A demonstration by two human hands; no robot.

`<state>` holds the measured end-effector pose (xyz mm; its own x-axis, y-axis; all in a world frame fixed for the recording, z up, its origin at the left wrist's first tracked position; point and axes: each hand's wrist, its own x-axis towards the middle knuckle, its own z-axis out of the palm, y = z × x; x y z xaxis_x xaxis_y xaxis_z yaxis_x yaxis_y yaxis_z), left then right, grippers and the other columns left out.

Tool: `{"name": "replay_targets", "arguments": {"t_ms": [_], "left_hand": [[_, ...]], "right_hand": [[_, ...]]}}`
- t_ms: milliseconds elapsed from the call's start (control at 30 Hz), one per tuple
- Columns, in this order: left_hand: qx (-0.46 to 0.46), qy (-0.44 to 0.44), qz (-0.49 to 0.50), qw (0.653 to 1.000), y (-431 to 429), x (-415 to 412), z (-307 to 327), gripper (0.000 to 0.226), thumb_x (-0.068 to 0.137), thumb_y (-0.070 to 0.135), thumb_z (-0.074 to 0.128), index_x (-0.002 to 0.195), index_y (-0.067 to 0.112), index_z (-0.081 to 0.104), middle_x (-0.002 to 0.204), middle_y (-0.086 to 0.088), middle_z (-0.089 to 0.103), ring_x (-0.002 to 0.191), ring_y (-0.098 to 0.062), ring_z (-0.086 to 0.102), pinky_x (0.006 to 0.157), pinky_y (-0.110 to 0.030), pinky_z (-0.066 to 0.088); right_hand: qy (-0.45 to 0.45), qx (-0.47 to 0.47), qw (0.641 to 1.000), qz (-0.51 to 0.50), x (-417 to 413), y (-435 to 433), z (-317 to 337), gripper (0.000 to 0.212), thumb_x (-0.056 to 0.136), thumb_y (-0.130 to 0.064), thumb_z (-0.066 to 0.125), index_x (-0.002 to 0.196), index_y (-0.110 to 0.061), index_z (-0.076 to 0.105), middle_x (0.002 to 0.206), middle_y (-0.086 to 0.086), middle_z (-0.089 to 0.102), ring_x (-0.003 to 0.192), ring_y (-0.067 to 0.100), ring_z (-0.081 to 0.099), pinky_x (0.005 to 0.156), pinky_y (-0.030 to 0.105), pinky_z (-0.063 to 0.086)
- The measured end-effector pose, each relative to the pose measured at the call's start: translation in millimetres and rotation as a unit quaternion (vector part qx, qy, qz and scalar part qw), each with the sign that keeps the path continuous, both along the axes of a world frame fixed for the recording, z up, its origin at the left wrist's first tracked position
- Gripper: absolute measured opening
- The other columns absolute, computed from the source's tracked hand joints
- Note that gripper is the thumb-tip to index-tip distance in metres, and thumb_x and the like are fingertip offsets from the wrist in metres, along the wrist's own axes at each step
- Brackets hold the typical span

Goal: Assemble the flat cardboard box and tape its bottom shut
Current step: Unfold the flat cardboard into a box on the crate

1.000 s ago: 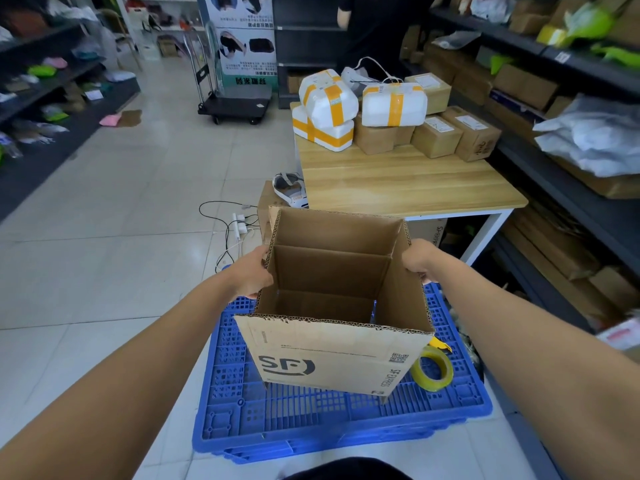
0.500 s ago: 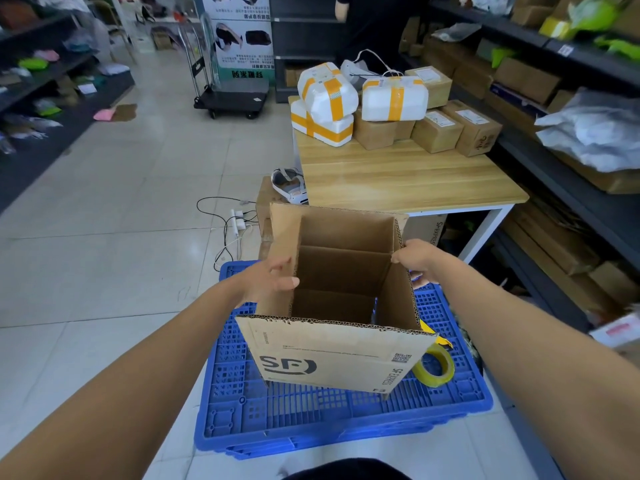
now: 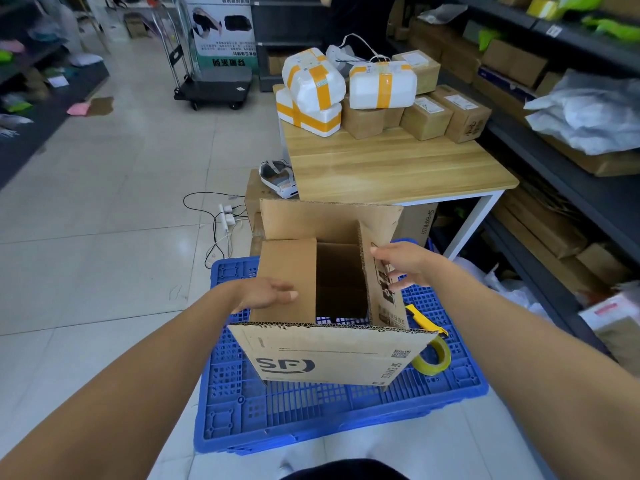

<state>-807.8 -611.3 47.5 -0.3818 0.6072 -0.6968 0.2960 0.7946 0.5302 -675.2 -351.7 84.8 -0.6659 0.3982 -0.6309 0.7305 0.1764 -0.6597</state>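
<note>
A brown cardboard box [image 3: 332, 355] with a dark logo stands opened up on a blue plastic crate [image 3: 311, 417]. Its near and far flaps stand upright. My left hand [image 3: 266, 294] lies flat on the left side flap, which is folded inward and almost level. My right hand [image 3: 401, 266] presses with spread fingers against the printed right side flap, which leans inward. Between the two flaps the dark inside of the box shows. A roll of yellowish tape [image 3: 433, 355] on a yellow dispenser lies on the crate just right of the box.
A wooden table [image 3: 398, 168] behind the box carries taped white parcels [image 3: 315, 84] and small cartons. Dark shelves with boxes and bags run along the right. Cables and a power strip [image 3: 225, 216] lie on the tiled floor. A platform cart [image 3: 214, 84] stands at the back.
Both hands left the box's side walls. The left hand has pushed the left flap down inward, and the right hand has tipped the right flap inward.
</note>
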Motion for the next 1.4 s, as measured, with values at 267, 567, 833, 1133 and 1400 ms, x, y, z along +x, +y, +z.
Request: {"name": "replay_targets", "arguments": {"t_ms": [267, 567, 833, 1133, 1400], "left_hand": [[0.000, 0.010, -0.001, 1.000, -7.9, -1.1, 13.0, 0.093, 0.066, 0.082, 0.035, 0.146, 0.034, 0.029, 0.157, 0.000, 0.023, 0.144, -0.025, 0.019, 0.116, -0.054, 0.013], [0.026, -0.127, -0.018, 0.991, -15.4, -5.1, 29.3, 0.115, 0.041, 0.082, 0.067, 0.138, 0.028, 0.043, 0.141, 0.001, 0.050, 0.130, -0.019, 0.045, 0.111, -0.042, 0.032], [0.089, 0.018, 0.006, 0.996, -6.5, -9.2, 35.4, 0.033, 0.072, 0.050, 0.072, 0.094, 0.025, 0.073, 0.093, 0.006, 0.074, 0.092, -0.011, 0.066, 0.084, -0.028, 0.046], [0.117, 0.147, 0.122, 0.975, 6.3, 0.6, -6.1, 0.030, 0.075, 0.028, 0.072, 0.096, 0.010, 0.060, 0.089, -0.006, 0.060, 0.077, -0.019, 0.055, 0.069, -0.031, 0.044], [-0.004, 0.223, 0.140, 0.965, -0.9, 11.5, -24.7, 0.089, 0.072, 0.022, 0.078, 0.140, 0.007, 0.022, 0.144, -0.016, 0.022, 0.129, -0.037, 0.031, 0.079, -0.031, 0.042]], "right_hand": [[-0.057, -0.040, 0.997, 0.038, -1.6, -10.9, -23.2, 0.039, 0.097, -0.022, 0.045, 0.134, -0.009, 0.046, 0.147, 0.009, 0.042, 0.126, 0.023, 0.047, 0.090, 0.048, 0.053], [-0.063, 0.005, 0.996, 0.068, -11.6, -12.7, -18.0, 0.044, 0.098, -0.035, 0.048, 0.133, -0.009, 0.047, 0.144, 0.010, 0.045, 0.128, 0.024, 0.046, 0.090, 0.044, 0.051], [0.064, 0.291, 0.943, -0.146, -24.4, -3.2, 13.0, 0.022, 0.089, -0.022, 0.048, 0.087, -0.001, 0.055, 0.082, 0.015, 0.060, 0.060, 0.024, 0.053, 0.050, 0.026, 0.043], [0.089, 0.253, 0.963, -0.040, -29.5, -5.0, 20.3, 0.066, 0.095, -0.046, 0.044, 0.150, -0.019, 0.020, 0.154, 0.011, 0.029, 0.140, 0.034, 0.020, 0.109, 0.053, 0.030], [0.093, 0.287, 0.952, -0.051, -31.7, -6.1, 17.7, 0.065, 0.096, -0.043, 0.043, 0.151, -0.019, 0.017, 0.159, 0.008, 0.009, 0.143, 0.034, 0.010, 0.111, 0.053, 0.025]]}}
